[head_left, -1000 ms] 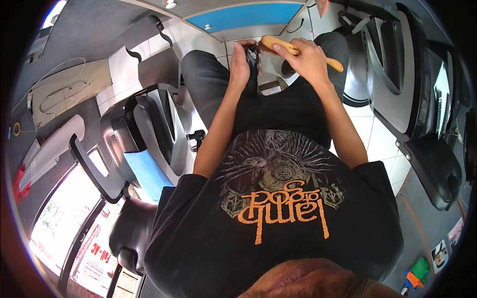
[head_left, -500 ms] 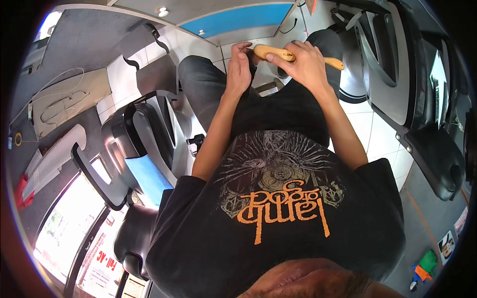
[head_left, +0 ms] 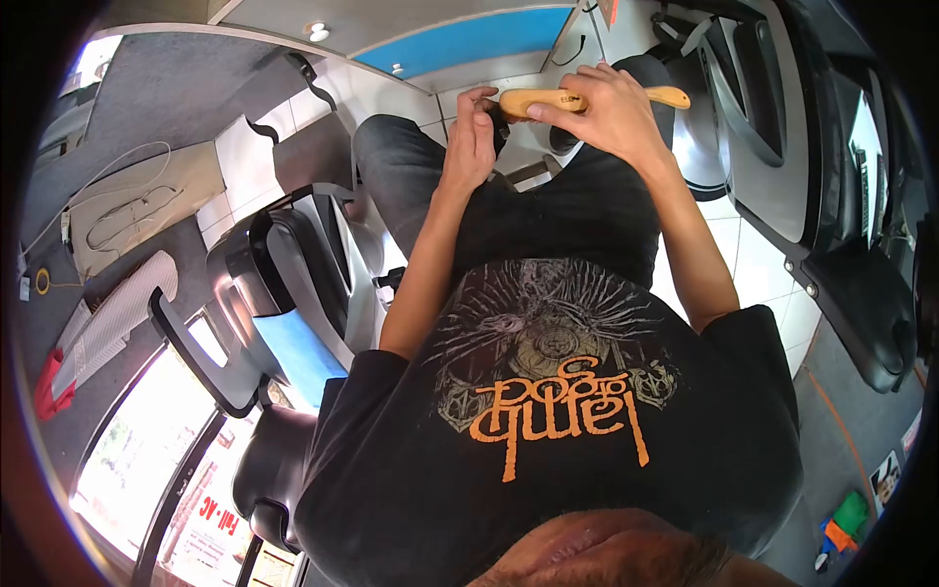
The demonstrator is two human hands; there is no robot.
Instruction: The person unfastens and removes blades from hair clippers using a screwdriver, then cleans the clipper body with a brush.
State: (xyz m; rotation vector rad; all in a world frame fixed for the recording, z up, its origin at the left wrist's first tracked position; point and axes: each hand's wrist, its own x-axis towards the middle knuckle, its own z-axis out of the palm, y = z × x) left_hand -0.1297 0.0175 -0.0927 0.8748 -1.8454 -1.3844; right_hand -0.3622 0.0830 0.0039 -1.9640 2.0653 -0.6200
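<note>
A wooden brush (head_left: 536, 101) with a rounded head and a slim curved handle lies across my lap area, held above my knees. My right hand (head_left: 618, 115) is closed around its middle, and the handle's end sticks out past the fingers to the right. Its underside is hidden from this view. My left hand (head_left: 471, 147) is curled at the brush head's left end, around a dark object that I cannot make out. The fingers partly cover that object, and it sits against or just under the brush head.
A cabinet with a blue drawer (head_left: 469, 47) stands ahead of my knees. Black salon chairs (head_left: 279, 284) are on the left, one with a blue cloth (head_left: 298, 354) on it. Another black chair (head_left: 851, 313) is at the right. White floor tiles (head_left: 748, 259) show between.
My right hand has moved slightly up and right, and the brush handle has swung from sloping down to nearly level. My left hand stays about where it was.
</note>
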